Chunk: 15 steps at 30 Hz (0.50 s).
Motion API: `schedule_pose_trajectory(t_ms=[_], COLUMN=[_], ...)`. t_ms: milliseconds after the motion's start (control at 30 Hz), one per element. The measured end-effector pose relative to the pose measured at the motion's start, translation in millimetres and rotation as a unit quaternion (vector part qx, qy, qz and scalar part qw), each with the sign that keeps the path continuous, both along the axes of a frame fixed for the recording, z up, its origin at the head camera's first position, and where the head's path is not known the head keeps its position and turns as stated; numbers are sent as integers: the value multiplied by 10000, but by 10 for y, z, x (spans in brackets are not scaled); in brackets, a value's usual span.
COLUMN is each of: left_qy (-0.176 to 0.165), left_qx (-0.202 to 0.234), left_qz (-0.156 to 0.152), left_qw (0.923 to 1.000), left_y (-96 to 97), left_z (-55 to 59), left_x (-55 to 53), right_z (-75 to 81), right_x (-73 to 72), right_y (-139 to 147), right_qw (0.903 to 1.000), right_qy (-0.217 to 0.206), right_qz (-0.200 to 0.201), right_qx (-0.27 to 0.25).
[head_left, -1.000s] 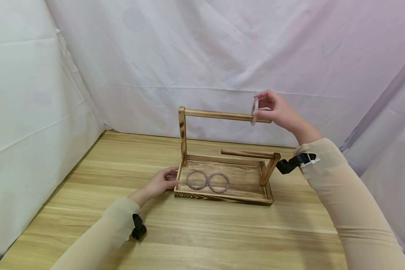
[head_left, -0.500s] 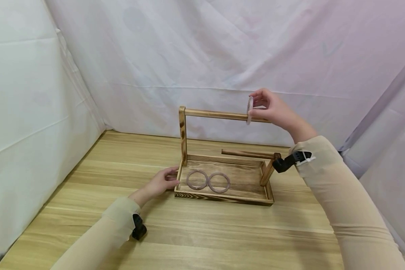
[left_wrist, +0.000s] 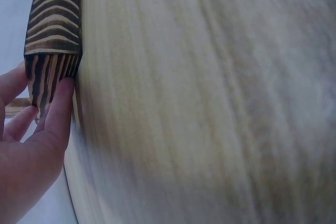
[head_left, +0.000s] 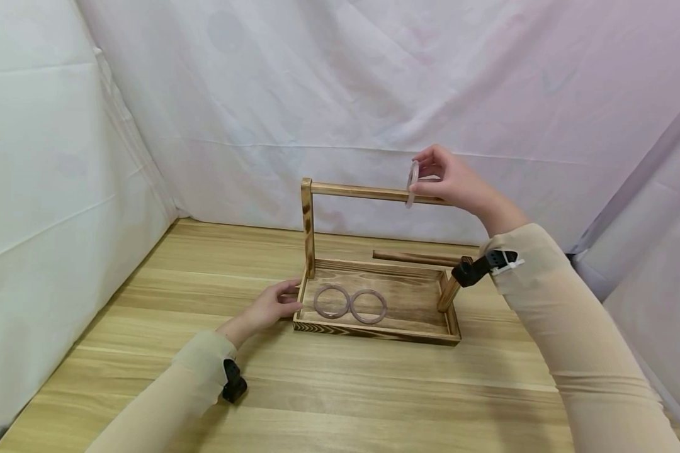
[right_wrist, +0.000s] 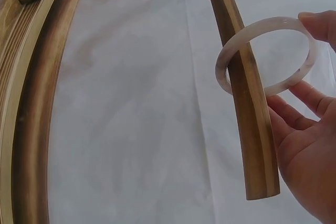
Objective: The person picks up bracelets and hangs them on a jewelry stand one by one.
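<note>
A pale, translucent bangle (right_wrist: 278,23) is pinched between the thumb and fingers of my right hand (head_left: 459,182). In the right wrist view it encircles the upper wooden bar (right_wrist: 252,119), inward from the bar's free end. That bar extends right from a tall post (head_left: 307,229) on a scorched-wood tray stand (head_left: 374,335). Two more bangles, a left one (head_left: 331,316) and a right one (head_left: 368,322), lie side by side in its tray. My left hand (head_left: 269,305) touches the tray's left end with nearly straight fingers and thumb; the left wrist view shows their tips at the striped end wall (left_wrist: 50,74).
A lower bar (head_left: 413,257) reaches left from a short post (head_left: 449,292) at the tray's right end. The stand sits on a wood-grain table (head_left: 345,390). Pale cloth (head_left: 249,113) hangs behind the table and at both sides.
My right hand has moved left along the upper bar, carrying the bangle farther from the free end. My left hand, the tray and the two lying bangles look unmoved.
</note>
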State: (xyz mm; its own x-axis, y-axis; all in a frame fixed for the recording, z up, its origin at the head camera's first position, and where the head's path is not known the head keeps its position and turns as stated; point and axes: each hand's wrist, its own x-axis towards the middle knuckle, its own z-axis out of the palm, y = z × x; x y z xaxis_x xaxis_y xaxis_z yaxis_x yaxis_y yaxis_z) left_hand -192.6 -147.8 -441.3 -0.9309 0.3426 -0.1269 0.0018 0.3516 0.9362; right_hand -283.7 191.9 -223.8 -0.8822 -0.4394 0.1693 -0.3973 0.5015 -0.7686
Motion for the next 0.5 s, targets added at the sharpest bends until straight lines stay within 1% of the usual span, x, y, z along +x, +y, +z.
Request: schedule_pose_trajectory(t_ms=[167, 300, 500], left_qy=[-126, -188, -99], left_qx=[113, 195, 190], left_qz=[-1, 31, 71], left_qw=[9999, 9996, 9997], left_y=[16, 32, 44], left_z=[0, 9, 14], left_x=[9, 21, 27], right_z=[-18, -10, 0], right_x=[-18, -5, -1], right_y=[-29, -61, -118], right_qw=[10000, 10000, 9997], right_qy=[34, -12, -164], right_qz=[9, 22, 127], right_qx=[14, 55, 96])
